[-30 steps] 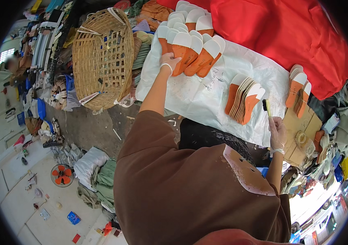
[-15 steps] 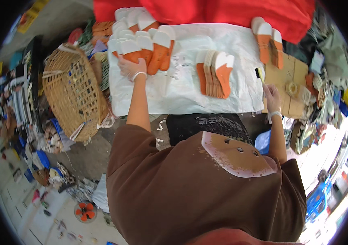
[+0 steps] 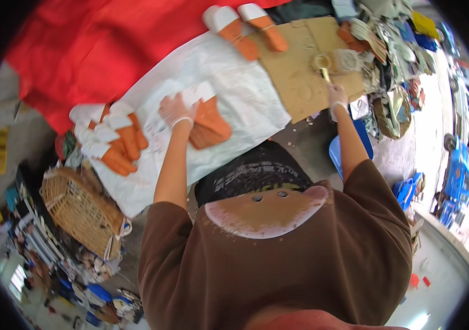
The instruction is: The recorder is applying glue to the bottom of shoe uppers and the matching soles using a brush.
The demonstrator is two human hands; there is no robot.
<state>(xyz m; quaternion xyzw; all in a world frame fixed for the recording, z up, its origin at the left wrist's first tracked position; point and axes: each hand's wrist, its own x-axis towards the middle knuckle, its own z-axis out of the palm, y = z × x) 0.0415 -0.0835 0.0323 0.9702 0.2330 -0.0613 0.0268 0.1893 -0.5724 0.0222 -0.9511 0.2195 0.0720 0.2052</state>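
My left hand [image 3: 177, 109], in a thin clear glove, lies at the left side of a fanned stack of orange insoles [image 3: 212, 122] with white ends. Its fingers look spread and touch the stack's white part. Over at the right, my gloved right hand [image 3: 338, 99] grips a small brush [image 3: 325, 72] by its handle. The brush's head is at an open round container [image 3: 318, 61] of yellowish contents, and its bristles are hidden. More orange-and-white insoles [image 3: 118, 135] lie in an overlapping pile on the left of the white sheet [image 3: 248, 91].
Two tied bundles of insoles [image 3: 234, 34] lie at the far edge of a cardboard sheet [image 3: 289, 52]. A clear jar [image 3: 347, 60] stands beside the round container. Red cloth [image 3: 108, 49] covers the far side. At the left is a wicker basket [image 3: 83, 214]; a blue bin [image 3: 361, 137] is below my right arm.
My left hand has left the left pile for the insole stack, which now looks more fanned. My right hand has carried the brush to the round container. The view has turned toward the right.
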